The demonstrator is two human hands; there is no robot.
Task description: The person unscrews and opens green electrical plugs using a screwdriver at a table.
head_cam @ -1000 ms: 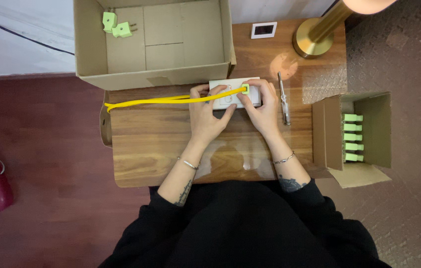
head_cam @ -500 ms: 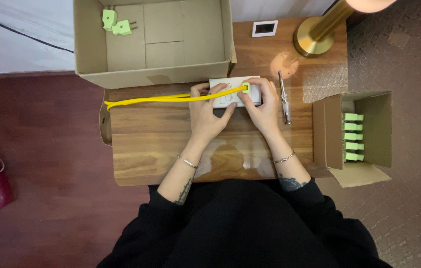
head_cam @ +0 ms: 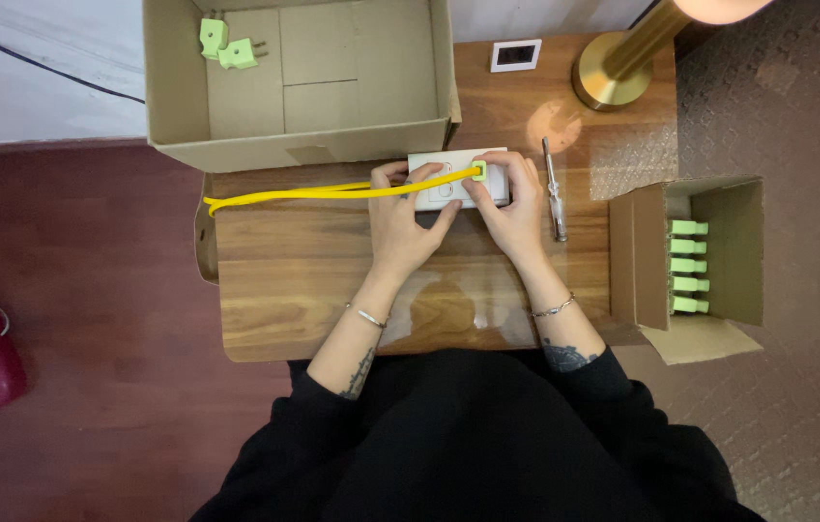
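A white power strip (head_cam: 448, 189) lies near the back of the wooden table (head_cam: 294, 280). My left hand (head_cam: 408, 220) rests on its left half, fingers over it and over the yellow cable (head_cam: 294, 195) that runs off to the left. My right hand (head_cam: 511, 198) holds the strip's right end, with a fingertip beside the light green plug (head_cam: 478, 173) seated in the strip. The strip's front face is partly hidden under both hands.
A large open cardboard box (head_cam: 303, 72) behind the strip holds two green plugs (head_cam: 226, 43). A screwdriver (head_cam: 553, 188) lies right of my right hand. A smaller box (head_cam: 695, 266) with several green plugs sits at the right. A brass lamp base (head_cam: 613, 77) and small white frame (head_cam: 516, 54) stand at the back.
Both hands stay on the power strip; fingers shift slightly around the green plug. Nothing else moves.
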